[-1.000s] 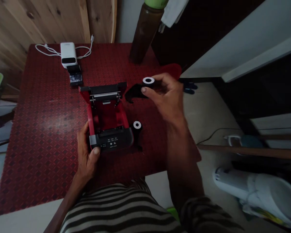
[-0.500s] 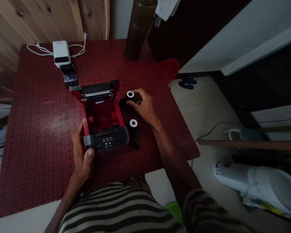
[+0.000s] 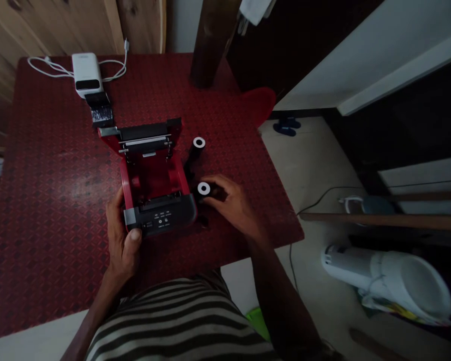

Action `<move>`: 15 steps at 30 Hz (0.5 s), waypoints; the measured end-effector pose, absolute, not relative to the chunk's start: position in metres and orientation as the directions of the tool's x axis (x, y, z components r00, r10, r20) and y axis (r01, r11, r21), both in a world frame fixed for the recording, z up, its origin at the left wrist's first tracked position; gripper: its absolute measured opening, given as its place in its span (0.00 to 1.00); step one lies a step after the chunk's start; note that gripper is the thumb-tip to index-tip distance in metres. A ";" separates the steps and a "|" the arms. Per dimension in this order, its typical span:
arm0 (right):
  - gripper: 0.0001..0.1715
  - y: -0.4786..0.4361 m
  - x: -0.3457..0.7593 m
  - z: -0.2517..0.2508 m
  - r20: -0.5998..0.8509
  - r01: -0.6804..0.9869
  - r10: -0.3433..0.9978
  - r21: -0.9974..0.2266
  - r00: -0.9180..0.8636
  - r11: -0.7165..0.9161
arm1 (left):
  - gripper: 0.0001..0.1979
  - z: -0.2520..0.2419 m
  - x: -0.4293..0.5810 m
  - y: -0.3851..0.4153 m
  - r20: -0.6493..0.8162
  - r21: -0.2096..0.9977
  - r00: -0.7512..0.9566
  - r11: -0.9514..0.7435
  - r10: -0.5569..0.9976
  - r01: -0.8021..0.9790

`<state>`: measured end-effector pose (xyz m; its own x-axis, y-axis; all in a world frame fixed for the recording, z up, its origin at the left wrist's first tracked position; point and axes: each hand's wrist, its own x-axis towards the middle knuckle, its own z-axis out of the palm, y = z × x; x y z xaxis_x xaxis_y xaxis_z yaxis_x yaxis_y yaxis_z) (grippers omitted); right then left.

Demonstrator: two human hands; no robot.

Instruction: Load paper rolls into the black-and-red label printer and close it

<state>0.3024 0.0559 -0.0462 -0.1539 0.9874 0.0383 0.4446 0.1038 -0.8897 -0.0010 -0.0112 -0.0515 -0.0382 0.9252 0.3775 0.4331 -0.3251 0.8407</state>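
The left hand [image 3: 122, 245] grips the near edge of an open receipt printer [image 3: 150, 175], mid-left on the red tabletop [image 3: 52, 200]. Just to the printer's right, the right hand [image 3: 227, 200] curls narrowly around a white-cored black roll [image 3: 203, 189]; a second roll [image 3: 197, 145] lies farther away. The rolls look light but may unwind, so their ends offer the safest hold. The printer's stiff body looks firmest at its base.

Open receipt printer [image 3: 150, 175] blocks path between left hand [image 3: 122, 245] and right hand [image 3: 227, 203].
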 end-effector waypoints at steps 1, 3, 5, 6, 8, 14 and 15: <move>0.16 0.058 0.298 -0.050 0.058 0.443 0.987 -0.888 -0.151 0.121 | 0.39 -0.052 -0.001 -0.011 0.378 0.843 -0.038 -0.327 0.925 0.428; 0.13 0.059 0.296 -0.049 0.083 0.445 0.987 -0.885 -0.137 0.136 | 0.39 -0.052 -0.002 -0.012 0.367 0.848 -0.035 -0.319 0.929 0.423; 0.15 0.056 0.302 -0.031 0.108 0.441 0.985 -0.884 -0.136 0.158 | 0.40 -0.052 -0.002 -0.013 0.351 0.851 -0.030 -0.306 0.936 0.426; 0.17 0.054 0.307 -0.015 0.127 0.438 0.980 -0.880 -0.152 0.182 | 0.40 -0.052 -0.002 -0.013 0.349 0.851 -0.029 -0.304 0.937 0.429; 0.20 0.049 0.314 0.025 0.166 0.440 0.955 -0.859 -0.245 0.262 | 0.40 -0.053 -0.002 -0.014 0.361 0.846 -0.031 -0.313 0.932 0.431; 0.17 0.065 0.267 0.096 0.205 0.516 0.731 -0.587 -0.650 0.623 | 0.37 -0.060 -0.002 -0.015 0.379 0.844 -0.033 -0.331 0.925 0.421; 0.16 0.071 0.251 0.093 0.178 0.563 0.714 -0.501 -0.677 0.658 | 0.37 -0.062 -0.002 -0.016 0.386 0.842 -0.036 -0.336 0.922 0.422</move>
<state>0.2514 0.0712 0.0935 -0.6768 0.7144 0.1778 0.5626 0.6577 -0.5008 -0.0017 -0.0155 -0.0617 -0.0357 0.9217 0.3863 0.4222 -0.3365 0.8417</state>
